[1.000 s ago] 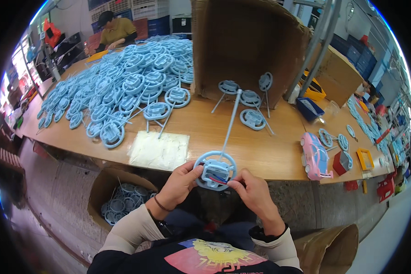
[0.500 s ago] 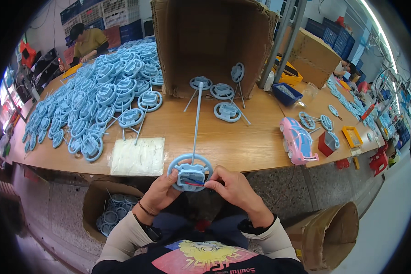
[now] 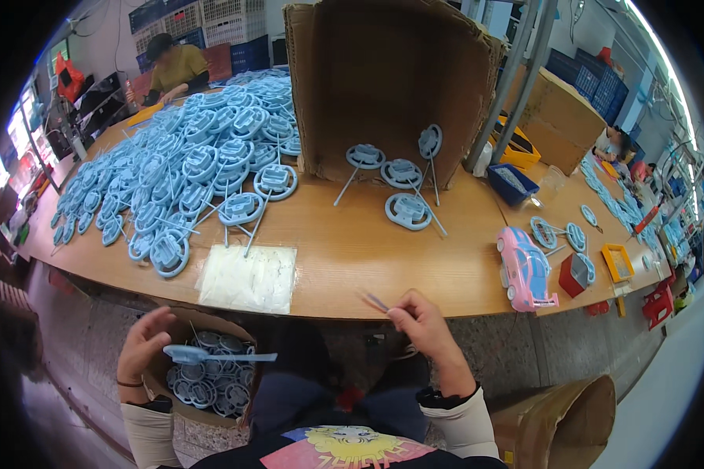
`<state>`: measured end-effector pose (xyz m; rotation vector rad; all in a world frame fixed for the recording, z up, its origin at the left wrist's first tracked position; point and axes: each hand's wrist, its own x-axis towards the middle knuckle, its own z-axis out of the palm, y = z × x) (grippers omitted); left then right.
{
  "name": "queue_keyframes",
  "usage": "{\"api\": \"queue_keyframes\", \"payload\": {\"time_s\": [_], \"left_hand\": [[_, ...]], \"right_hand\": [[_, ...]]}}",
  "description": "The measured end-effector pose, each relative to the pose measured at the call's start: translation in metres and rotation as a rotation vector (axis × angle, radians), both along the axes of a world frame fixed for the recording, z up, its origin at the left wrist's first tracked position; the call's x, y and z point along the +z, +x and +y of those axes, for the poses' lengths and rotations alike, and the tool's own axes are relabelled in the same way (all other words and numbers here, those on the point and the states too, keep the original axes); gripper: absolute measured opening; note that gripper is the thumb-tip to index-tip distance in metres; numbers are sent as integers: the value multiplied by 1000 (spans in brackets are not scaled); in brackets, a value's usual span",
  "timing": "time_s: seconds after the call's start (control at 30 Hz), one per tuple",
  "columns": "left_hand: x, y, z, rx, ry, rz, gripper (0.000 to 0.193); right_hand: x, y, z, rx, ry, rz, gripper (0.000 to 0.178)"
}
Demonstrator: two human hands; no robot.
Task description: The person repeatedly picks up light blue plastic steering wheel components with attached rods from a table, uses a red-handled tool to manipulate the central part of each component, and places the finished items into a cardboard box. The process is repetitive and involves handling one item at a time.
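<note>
A: Down in the lower left, why is the left hand (image 3: 143,348) so open?

B: Its fingers are spread wide, with the thumb next to a blue wheel-shaped piece (image 3: 186,355); I can't tell if they touch. The piece shows edge-on above the open box (image 3: 219,319), which seems set low on that side for easy reach

A: And the right hand (image 3: 428,322), just below centre?

B: Thumb and forefinger are pinched on what look like thin wires (image 3: 375,302), rather blurred. A fingertip grip suits something so slight, and it leaves the loose ends sticking out toward the table (image 3: 344,250)

A: That pale sheet (image 3: 248,280) left of centre?

B: It lies along the near edge, perhaps to mark or protect a spot within reach. The pink toy car (image 3: 526,270) stands at the right, off to the side of both hands

A: Farther up?

B: Four similar pieces (image 3: 403,173) rest around the mouth of a big carton (image 3: 383,78), its opening turned this way, likely for access. The heap (image 3: 180,172) fills the upper left, probably shared with the co-worker (image 3: 176,72) beyond it
</note>
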<state>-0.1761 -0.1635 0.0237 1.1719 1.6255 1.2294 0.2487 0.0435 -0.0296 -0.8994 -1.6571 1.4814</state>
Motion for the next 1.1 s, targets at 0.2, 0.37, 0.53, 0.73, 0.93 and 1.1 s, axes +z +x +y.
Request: {"api": "queue_keyframes", "payload": {"time_s": [0.2, 0.37, 0.53, 0.73, 0.93, 1.1], "left_hand": [[23, 67, 145, -160, 68, 111, 38], [-7, 188, 313, -358, 107, 583, 72], [-45, 273, 413, -166, -56, 941, 74], [-41, 255, 409, -394, -88, 856, 48], [-21, 177, 331, -572, -347, 312, 38], [-16, 120, 238, -588, -257, 50, 38]], "right_hand": [[-12, 20, 37, -219, -111, 168, 14], [-13, 16, 38, -234, -156, 248, 16], [-21, 20, 39, -255, -115, 245, 14], [-36, 30, 42, -298, -13, 153, 16], [-35, 28, 43, -259, 173, 83, 21], [-43, 23, 47, -257, 386, -11, 17]]}}
